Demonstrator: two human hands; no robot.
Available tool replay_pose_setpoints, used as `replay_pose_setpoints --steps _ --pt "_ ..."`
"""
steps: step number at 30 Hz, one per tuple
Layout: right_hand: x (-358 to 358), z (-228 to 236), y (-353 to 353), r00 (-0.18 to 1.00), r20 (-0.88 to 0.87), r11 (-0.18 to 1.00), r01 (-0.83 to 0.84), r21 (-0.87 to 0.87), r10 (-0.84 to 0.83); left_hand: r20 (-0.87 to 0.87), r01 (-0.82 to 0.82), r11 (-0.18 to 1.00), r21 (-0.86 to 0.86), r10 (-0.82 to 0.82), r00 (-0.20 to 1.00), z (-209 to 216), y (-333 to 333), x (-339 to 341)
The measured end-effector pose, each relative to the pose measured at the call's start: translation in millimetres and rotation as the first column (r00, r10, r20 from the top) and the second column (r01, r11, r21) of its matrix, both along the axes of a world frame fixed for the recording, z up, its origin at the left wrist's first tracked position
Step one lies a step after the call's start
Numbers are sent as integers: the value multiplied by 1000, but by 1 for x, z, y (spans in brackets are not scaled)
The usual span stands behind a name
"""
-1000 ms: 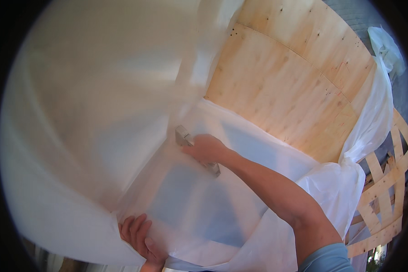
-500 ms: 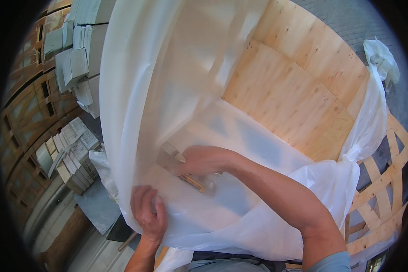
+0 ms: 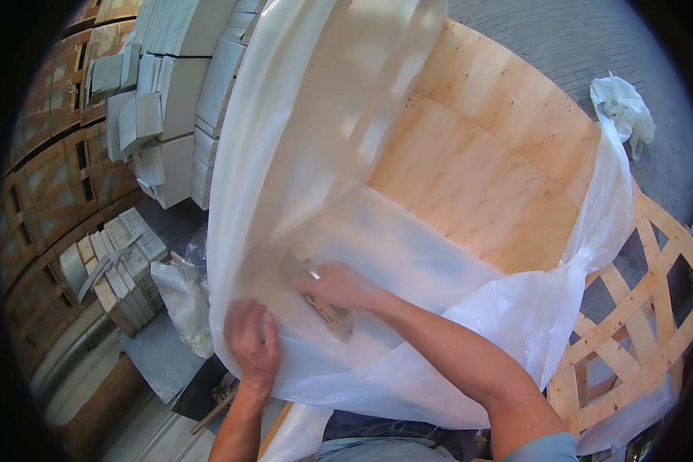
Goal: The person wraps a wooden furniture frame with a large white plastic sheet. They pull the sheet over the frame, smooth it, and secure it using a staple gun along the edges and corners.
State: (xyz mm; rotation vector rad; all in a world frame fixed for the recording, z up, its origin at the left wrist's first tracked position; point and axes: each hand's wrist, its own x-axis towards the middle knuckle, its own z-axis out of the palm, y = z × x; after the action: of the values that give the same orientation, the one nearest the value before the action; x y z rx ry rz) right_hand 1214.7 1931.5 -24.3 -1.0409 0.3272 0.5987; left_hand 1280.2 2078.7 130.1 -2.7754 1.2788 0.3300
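White translucent plastic sheeting (image 3: 393, 231) lines a large box, rising along its left side and hanging over the near edge. My right hand (image 3: 337, 286) is closed on the handle of a metal staple gun (image 3: 333, 317), held low over the sheeting inside the box. My fingers hide part of the tool, and motion blurs it slightly. At the near left corner my left hand (image 3: 252, 339) is closed over the sheeting's edge, fingers curled and thumb alongside. A bare plywood panel (image 3: 477, 146) forms the far right part.
Stacked white boxes (image 3: 179, 92) and wooden crates (image 3: 38, 231) stand on the left. Strapped boards (image 3: 127, 266) and a plastic bag (image 3: 183, 304) lie below them. A wooden lattice (image 3: 631, 308) is at the right. Bunched plastic (image 3: 622, 112) hangs past the panel's far right edge.
The view has shifted, so the plywood sits farther left and the boxes farther right. My right hand has moved slightly right with the staple gun. My left hand stays at the corner.
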Motion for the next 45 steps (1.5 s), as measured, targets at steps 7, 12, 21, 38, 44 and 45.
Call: replay_pose_setpoints --steps 7,12,21,38,44,45 --pt "-232 -75 -103 747 -451 851 293 -436 -488 -64 -39 999 -33 37 997 -5 -16 -26" --pt "-418 -83 -126 677 -723 796 -358 -488 -139 -351 219 966 134 -160 922 -24 -46 -87" --pt "-543 25 -83 616 -759 855 -493 -163 211 -776 644 763 53 -374 507 -31 -91 -278" --pt "-640 182 -10 778 -349 850 -511 132 522 -872 764 607 -216 -473 129 28 -11 -366" --pt "-634 173 15 811 -268 853 -475 217 520 -947 769 630 -110 -301 111 24 13 -359" --pt "-630 174 13 814 -257 851 -470 235 521 -953 757 647 -93 -278 121 22 16 -359"
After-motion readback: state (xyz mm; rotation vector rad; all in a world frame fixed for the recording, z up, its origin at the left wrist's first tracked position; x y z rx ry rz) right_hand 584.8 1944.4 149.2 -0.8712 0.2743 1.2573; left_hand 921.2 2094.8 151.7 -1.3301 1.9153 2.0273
